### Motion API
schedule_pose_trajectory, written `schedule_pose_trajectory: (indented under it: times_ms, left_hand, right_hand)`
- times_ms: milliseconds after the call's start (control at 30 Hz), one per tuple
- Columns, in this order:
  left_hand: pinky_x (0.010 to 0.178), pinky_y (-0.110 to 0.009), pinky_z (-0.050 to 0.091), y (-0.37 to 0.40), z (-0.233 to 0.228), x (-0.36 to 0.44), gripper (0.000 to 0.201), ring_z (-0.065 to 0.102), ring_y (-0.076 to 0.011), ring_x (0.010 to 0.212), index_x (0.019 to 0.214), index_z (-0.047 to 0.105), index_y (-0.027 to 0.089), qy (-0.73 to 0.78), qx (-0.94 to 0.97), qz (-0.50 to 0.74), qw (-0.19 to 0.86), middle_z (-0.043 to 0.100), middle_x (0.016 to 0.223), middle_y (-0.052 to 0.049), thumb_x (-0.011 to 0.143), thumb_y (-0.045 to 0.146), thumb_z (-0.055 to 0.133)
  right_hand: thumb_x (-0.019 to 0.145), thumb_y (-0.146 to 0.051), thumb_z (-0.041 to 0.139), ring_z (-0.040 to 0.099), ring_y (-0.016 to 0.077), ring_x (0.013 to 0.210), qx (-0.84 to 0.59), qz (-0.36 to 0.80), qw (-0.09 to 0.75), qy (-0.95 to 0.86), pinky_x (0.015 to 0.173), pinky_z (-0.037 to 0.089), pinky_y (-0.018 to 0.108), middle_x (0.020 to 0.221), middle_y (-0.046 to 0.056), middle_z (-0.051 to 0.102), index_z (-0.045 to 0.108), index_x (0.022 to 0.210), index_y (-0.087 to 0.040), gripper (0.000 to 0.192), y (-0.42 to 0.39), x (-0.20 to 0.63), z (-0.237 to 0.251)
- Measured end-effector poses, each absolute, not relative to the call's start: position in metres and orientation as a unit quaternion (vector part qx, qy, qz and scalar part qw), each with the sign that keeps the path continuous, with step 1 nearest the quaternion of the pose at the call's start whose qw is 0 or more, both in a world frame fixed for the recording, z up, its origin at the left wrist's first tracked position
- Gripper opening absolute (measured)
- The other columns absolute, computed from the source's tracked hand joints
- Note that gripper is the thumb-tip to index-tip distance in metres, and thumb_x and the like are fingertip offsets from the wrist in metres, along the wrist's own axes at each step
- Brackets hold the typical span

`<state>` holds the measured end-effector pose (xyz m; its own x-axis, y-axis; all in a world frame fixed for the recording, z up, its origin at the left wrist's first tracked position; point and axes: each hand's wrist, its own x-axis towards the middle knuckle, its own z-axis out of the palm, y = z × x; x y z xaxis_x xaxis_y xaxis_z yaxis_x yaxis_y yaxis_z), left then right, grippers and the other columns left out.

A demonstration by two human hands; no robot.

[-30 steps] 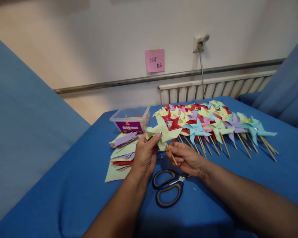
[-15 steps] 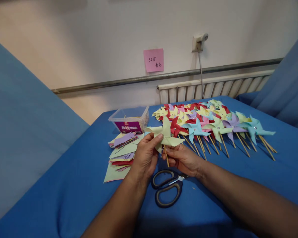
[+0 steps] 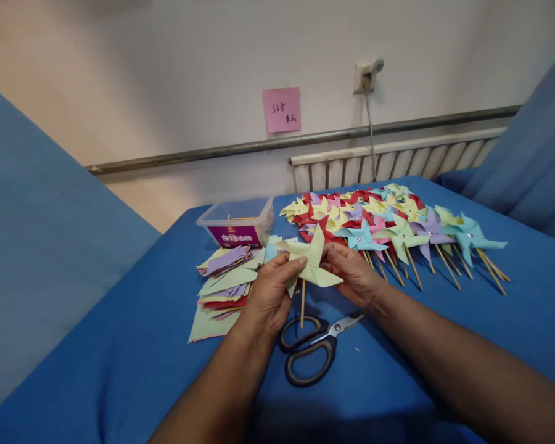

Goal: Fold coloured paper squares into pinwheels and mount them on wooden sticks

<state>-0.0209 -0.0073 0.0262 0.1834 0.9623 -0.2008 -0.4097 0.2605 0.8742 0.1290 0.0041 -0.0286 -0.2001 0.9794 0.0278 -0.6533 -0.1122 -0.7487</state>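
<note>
Both hands hold one pale green paper pinwheel [image 3: 311, 262] above the blue cloth. My left hand [image 3: 269, 294] pinches its left blades from the front. My right hand [image 3: 355, 274] grips it from the right, behind the blades. The pinwheel's wooden stick [image 3: 302, 303] hangs straight down between the hands, its tip just above the black-handled scissors [image 3: 311, 349]. To the left of my left hand lies a pile of cut coloured paper squares [image 3: 222, 280].
Several finished pinwheels [image 3: 393, 225] on wooden sticks lie in rows at the back right of the blue table [image 3: 134, 351]. A clear plastic box [image 3: 236, 222] with a purple label stands at the back left. A radiator [image 3: 393, 161] and a pink note [image 3: 282, 109] are on the wall.
The pinwheel's stick swung from slanting right to hanging straight down. My right hand left the stick and rose to the blades on the right. My left hand kept its hold.
</note>
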Motion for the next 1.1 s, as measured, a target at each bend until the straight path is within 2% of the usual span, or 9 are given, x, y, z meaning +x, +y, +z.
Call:
schedule_pose_trajectory:
  times_ms: [133,333,500,667,900,1100]
  left_hand:
    - [0.067,-0.025,0.053,-0.01,0.024,-0.018,0.034,0.067,-0.0159,0.064,0.09,0.073,0.009,0.4,0.346,0.473,0.704,0.076,0.078,-0.008,0.06,0.017,0.085]
    - [0.07,-0.028,0.054,-0.01,0.021,-0.015,0.031,0.069,-0.0182,0.065,0.086,0.074,0.009,0.379,0.357,0.478,0.707,0.077,0.079,-0.009,0.058,0.015,0.087]
    - [0.068,-0.027,0.053,-0.009,0.022,-0.016,0.033,0.069,-0.0183,0.065,0.087,0.074,0.009,0.392,0.362,0.487,0.692,0.077,0.08,-0.01,0.058,0.017,0.087]
    - [0.063,-0.026,0.052,-0.008,0.023,-0.018,0.035,0.068,-0.0166,0.061,0.089,0.075,0.008,0.395,0.371,0.447,0.712,0.076,0.078,-0.01,0.057,0.017,0.087]
    - [0.065,-0.027,0.054,-0.006,0.022,-0.02,0.031,0.069,-0.0178,0.062,0.087,0.075,0.009,0.397,0.379,0.449,0.705,0.077,0.08,-0.011,0.059,0.016,0.086]
    - [0.062,-0.027,0.053,-0.004,0.02,-0.021,0.031,0.068,-0.0176,0.06,0.088,0.075,0.009,0.393,0.375,0.434,0.719,0.076,0.077,-0.011,0.06,0.017,0.086]
  right_hand:
    - [0.063,-0.041,0.09,0.065,0.016,0.072,-0.247,0.708,0.564,-0.347,0.069,0.049,0.029,0.084,0.002,0.073,0.07,0.089,-0.019,0.039,0.004,0.128,-0.03]
    - [0.06,-0.042,0.091,0.058,0.0102,0.059,-0.259,0.691,0.586,-0.334,0.06,0.045,0.024,0.066,-0.002,0.066,0.065,0.071,-0.017,0.038,0.003,0.124,-0.031]
    - [0.062,-0.041,0.09,0.061,0.0112,0.065,-0.252,0.695,0.588,-0.328,0.065,0.047,0.025,0.073,-0.002,0.068,0.067,0.081,-0.018,0.037,0.002,0.126,-0.027]
    - [0.065,-0.036,0.089,0.051,0.0068,0.052,-0.267,0.698,0.587,-0.313,0.053,0.041,0.02,0.06,-0.006,0.06,0.064,0.073,-0.019,0.032,0.002,0.131,-0.022]
    - [0.07,-0.044,0.085,0.057,0.011,0.061,-0.245,0.703,0.585,-0.322,0.056,0.044,0.024,0.073,-0.001,0.067,0.068,0.085,-0.02,0.034,0.003,0.135,-0.021]
    - [0.064,-0.04,0.09,0.045,0.0065,0.048,-0.265,0.694,0.584,-0.327,0.047,0.035,0.02,0.059,-0.006,0.059,0.065,0.076,-0.02,0.034,0.003,0.134,-0.021]
